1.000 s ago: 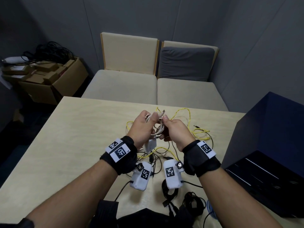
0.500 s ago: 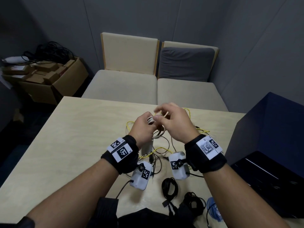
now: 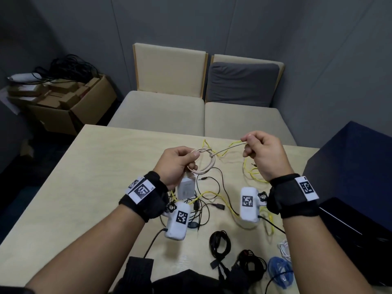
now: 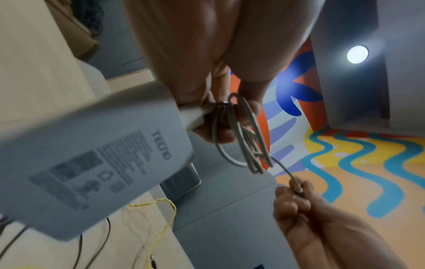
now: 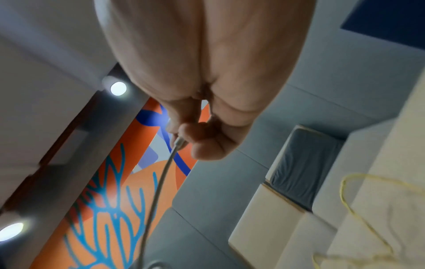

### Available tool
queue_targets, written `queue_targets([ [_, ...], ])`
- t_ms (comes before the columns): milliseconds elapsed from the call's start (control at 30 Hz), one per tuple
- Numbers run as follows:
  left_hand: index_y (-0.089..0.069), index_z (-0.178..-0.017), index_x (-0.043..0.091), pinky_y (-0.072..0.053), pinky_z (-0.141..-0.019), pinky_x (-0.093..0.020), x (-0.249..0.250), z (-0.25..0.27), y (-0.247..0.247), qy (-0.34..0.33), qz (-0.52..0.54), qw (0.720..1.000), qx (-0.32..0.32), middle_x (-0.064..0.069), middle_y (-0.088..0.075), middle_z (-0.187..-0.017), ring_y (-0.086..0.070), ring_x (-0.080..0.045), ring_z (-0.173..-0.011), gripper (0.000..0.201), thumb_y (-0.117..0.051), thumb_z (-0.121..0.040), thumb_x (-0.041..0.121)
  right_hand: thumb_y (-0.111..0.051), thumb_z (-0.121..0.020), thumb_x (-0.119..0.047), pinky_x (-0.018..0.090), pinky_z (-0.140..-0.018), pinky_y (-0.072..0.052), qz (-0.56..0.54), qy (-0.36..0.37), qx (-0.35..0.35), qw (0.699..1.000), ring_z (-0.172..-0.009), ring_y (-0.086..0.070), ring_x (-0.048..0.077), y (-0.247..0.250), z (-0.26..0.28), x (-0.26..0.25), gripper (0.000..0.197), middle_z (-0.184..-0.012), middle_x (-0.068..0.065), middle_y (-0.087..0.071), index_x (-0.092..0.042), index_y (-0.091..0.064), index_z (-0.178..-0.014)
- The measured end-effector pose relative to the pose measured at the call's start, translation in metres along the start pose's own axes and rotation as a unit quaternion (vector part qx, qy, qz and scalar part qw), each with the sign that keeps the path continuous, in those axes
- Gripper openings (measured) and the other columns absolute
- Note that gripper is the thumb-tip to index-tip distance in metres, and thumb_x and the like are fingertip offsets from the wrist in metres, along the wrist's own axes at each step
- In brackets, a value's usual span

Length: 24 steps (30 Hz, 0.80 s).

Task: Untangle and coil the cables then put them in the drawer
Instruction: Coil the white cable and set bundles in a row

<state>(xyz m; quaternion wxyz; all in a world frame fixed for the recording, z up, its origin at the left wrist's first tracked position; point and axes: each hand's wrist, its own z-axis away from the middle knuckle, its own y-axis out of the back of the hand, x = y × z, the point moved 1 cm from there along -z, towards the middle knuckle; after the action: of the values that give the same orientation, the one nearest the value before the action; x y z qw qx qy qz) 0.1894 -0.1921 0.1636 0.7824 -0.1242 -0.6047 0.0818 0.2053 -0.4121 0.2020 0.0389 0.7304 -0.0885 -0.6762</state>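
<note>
1. Since half a second ago the right hand [image 3: 265, 154] has swung out to the right, pulling the free end of the beige cable [image 3: 204, 164] away from the left hand [image 3: 177, 164]. Before that both hands were bunched together over the coil.
2. The left hand's fingers are curled round the small coil of beige cable, held up above the table [image 3: 89, 177]. The white charger block [image 3: 186, 186] hangs just under that hand, and from the left wrist view it looks attached to the same cable.
3. The right hand pinches the cable's plug end between thumb and fingertips [image 5: 184, 132], the rest of the fingers curled in. The tail runs fairly taut from a wrap on the coil, so I'd guess he's cinching it off.
4. Progress so far looks like roughly midway. At the near edge there's a black coil [image 3: 219, 244], another black bundle [image 3: 251, 265], a blue coil [image 3: 279, 270] and a bit of white cable [image 3: 284, 249], all looking wound up already.
5. Still to do: the yellow cable [image 3: 252, 172] and thin black cables [image 3: 203, 200] are sprawled loose in the middle.
6. I can't see an open drawer; the dark blue cabinet [image 3: 350, 164] on the right is probably it, so nothing looks stowed yet.
</note>
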Motion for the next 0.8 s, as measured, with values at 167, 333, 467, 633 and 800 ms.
queue_targets([
  [167,-0.059,-0.099,-0.001,-0.049,-0.055,-0.022,0.002,0.000,-0.003,-0.025,0.075,0.996,0.046,-0.008,-0.053,-0.072,-0.046,-0.007,-0.045,0.013,-0.048,-0.093,-0.005,-0.050,-0.095,0.002,0.031,-0.066,-0.050,-0.040,-0.027,-0.047,0.998,-0.053,-0.055,0.012,-0.007,0.003,0.011,0.022,-0.058,0.003,-0.054,-0.005,-0.065,-0.082],
  [333,-0.054,-0.097,0.002,-0.050,-0.054,-0.023,0.012,0.001,-0.009,-0.034,0.210,0.976,0.042,-0.007,-0.051,-0.073,-0.048,-0.011,-0.055,0.015,-0.041,-0.096,-0.005,-0.056,-0.091,0.003,0.025,-0.070,-0.053,0.093,-0.022,-0.169,0.981,-0.061,-0.060,0.010,-0.021,0.014,0.018,0.019,-0.075,0.004,-0.058,-0.013,-0.067,-0.089],
  [467,-0.056,-0.102,0.008,-0.048,-0.052,-0.022,0.014,0.002,-0.015,-0.023,0.252,0.967,0.015,-0.006,-0.053,-0.073,-0.048,-0.011,-0.058,0.023,-0.039,-0.096,-0.005,-0.056,-0.094,-0.012,0.014,-0.076,-0.038,0.287,0.045,-0.203,0.935,-0.082,-0.050,0.004,-0.047,0.019,0.019,0.019,-0.091,-0.002,-0.053,-0.026,-0.069,-0.092],
  [633,-0.060,-0.099,0.004,-0.045,-0.050,-0.019,0.012,0.003,-0.015,-0.018,0.254,0.967,0.018,-0.008,-0.051,-0.076,-0.047,-0.011,-0.060,0.025,-0.037,-0.096,-0.006,-0.057,-0.088,-0.008,0.024,-0.073,-0.047,0.215,-0.014,-0.170,0.962,-0.075,-0.058,0.011,-0.062,0.021,0.019,0.014,-0.076,-0.005,-0.064,-0.017,-0.067,-0.085],
  [800,-0.061,-0.099,0.006,-0.051,-0.055,-0.020,0.009,0.006,-0.016,-0.048,0.210,0.976,0.022,-0.005,-0.057,-0.077,-0.056,-0.010,-0.060,0.024,-0.039,-0.097,-0.004,-0.060,-0.077,-0.031,0.029,-0.070,-0.045,0.063,-0.043,-0.177,0.981,-0.075,-0.054,0.012,-0.067,0.031,0.002,0.029,-0.080,0.011,-0.064,-0.006,-0.068,-0.087],
])
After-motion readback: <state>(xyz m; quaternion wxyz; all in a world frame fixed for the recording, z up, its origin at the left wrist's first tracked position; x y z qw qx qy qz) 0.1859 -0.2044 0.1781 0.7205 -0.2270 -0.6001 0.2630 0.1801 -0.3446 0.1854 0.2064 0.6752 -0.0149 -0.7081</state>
